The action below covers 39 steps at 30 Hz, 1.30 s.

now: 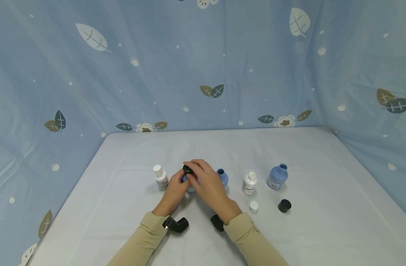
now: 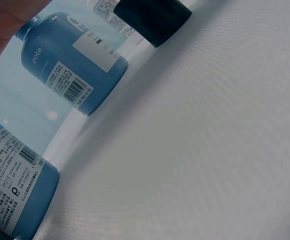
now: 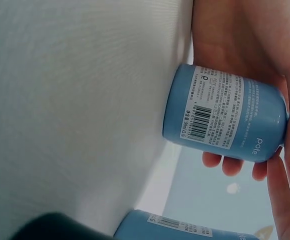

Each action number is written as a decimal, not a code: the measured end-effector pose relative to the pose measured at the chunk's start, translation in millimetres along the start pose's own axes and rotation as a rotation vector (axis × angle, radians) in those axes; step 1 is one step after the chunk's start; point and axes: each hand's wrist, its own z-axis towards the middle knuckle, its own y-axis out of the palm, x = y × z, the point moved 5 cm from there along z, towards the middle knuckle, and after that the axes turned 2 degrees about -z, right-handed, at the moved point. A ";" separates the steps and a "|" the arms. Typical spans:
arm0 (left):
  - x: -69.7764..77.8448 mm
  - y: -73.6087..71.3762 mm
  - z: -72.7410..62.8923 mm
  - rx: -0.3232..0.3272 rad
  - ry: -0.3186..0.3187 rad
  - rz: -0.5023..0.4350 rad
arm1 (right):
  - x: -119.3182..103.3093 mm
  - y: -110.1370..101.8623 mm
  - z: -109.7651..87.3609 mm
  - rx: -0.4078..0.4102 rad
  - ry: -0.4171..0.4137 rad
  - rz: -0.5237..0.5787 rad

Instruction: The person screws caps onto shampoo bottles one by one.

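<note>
My left hand (image 1: 174,190) grips a blue bottle (image 3: 225,112) from behind, its fingertips showing past the bottle's far side in the right wrist view. The bottle stands upright, its base at the cloth. On its top, the fingers and thumb of my right hand (image 1: 211,186) pinch a black cap (image 1: 187,170). A second blue bottle (image 1: 224,178), with no cap on its mouth, stands just beyond the right hand and is partly hidden by it. To the left of both hands is a white bottle (image 1: 161,180) with its white cap on.
Right of the hands stand an uncapped white bottle (image 1: 248,184) and an uncapped blue bottle (image 1: 277,178). A loose white cap (image 1: 253,207) and a loose black cap (image 1: 284,205) lie in front of them. White cloth (image 1: 322,229) covers the table; a blue patterned curtain (image 1: 176,66) hangs behind.
</note>
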 end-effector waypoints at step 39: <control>1.1 1.1 0.5 -0.004 0.005 -0.038 | -1.2 -0.2 -0.4 -0.046 0.017 -0.033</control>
